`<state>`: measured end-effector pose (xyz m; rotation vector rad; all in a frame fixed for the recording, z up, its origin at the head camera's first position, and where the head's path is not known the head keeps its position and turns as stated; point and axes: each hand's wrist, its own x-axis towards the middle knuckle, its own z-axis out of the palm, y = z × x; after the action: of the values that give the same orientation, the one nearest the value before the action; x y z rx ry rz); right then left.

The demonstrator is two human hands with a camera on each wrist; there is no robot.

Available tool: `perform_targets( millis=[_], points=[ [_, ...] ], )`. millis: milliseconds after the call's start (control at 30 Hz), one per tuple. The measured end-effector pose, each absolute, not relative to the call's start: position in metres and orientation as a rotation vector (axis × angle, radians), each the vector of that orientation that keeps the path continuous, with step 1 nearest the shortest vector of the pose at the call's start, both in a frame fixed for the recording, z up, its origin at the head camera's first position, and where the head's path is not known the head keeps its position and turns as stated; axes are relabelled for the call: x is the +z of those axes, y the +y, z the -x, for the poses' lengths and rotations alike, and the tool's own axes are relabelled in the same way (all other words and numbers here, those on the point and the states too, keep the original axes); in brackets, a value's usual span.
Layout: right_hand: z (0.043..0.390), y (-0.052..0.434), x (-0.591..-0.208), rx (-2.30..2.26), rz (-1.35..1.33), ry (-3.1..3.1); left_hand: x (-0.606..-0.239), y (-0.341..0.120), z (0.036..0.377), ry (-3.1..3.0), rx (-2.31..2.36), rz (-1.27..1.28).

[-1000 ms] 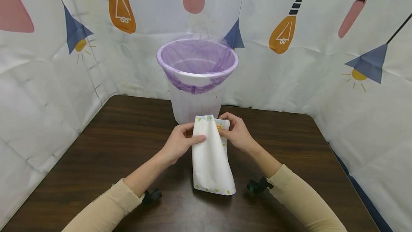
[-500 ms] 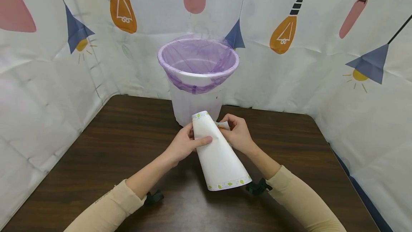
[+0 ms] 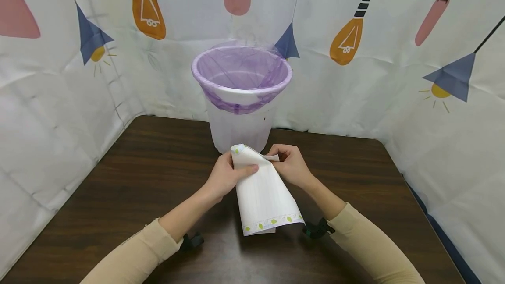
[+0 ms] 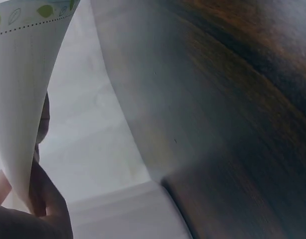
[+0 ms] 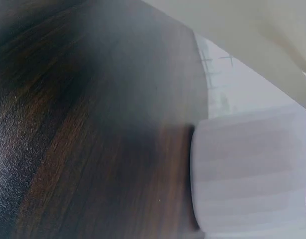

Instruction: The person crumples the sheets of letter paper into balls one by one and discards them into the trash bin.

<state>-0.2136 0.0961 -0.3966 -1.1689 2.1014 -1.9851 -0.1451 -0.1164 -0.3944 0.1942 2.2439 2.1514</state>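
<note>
A white paper napkin point(image 3: 262, 192) with a green leaf border is curled into a loose roll above the dark wooden table point(image 3: 130, 179). My left hand point(image 3: 225, 176) pinches its upper left edge, thumb lying across the paper. My right hand point(image 3: 289, 165) pinches the upper right edge beside it. The napkin's lower end rests near the table between my forearms. In the left wrist view the napkin point(image 4: 18, 89) shows close up with a bit of my left hand point(image 4: 28, 214) below it. The right wrist view shows the napkin's edge point(image 5: 272, 55) over the table.
A white bin point(image 3: 240, 128) lined with a purple bag point(image 3: 241, 71) stands on the table just behind my hands. The bin base point(image 5: 252, 174) shows in the right wrist view. A patterned white sheet point(image 3: 394, 82) walls the table on three sides.
The napkin has been rolled and turned between both hands: its top edge has folded over lower and its bottom edge has swung slightly back to the left.
</note>
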Motion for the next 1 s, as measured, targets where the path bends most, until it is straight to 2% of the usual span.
perform_targets(
  millis=[500, 733, 1000],
  points=[
    [0.212, 0.105, -0.398, -1.856, 1.001, 1.778, -0.39, -0.129, 0.152, 2.284, 2.275, -0.155],
    [0.211, 0.105, -0.4, -1.838, 0.962, 1.772, -0.391, -0.13, 0.153, 2.342, 2.241, -0.232],
    [0.208, 0.102, -0.4, -1.92, 0.982, 1.899, -0.388, -0.131, 0.155, 2.147, 2.291, -0.242]
  ],
)
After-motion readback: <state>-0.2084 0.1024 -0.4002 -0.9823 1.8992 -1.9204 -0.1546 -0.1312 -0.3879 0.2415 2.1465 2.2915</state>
